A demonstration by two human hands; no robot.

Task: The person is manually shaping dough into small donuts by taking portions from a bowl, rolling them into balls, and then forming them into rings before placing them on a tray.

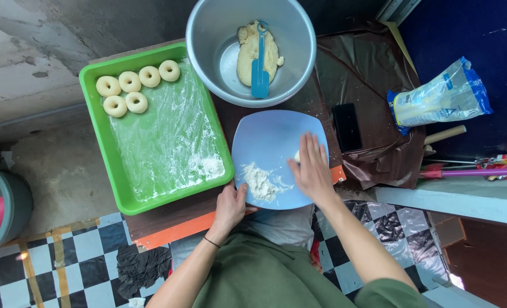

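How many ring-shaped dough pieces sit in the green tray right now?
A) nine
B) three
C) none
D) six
D: six dough rings lie in the far corner of the floured green tray, four in one row and two beside them.

Plate (pixel 270 137) sits at the worktop (pixel 168 225) front edge, flour pile (pixel 260 182) on it. Tray (pixel 102 142) lies just left, six dough rings (pixel 129 81) in its far corner. Bowl (pixel 213 34) stands behind the plate, dough (pixel 246 54) and spatula (pixel 259 68) inside. Phone (pixel 347 126) and bag (pixel 438 100) lie right.
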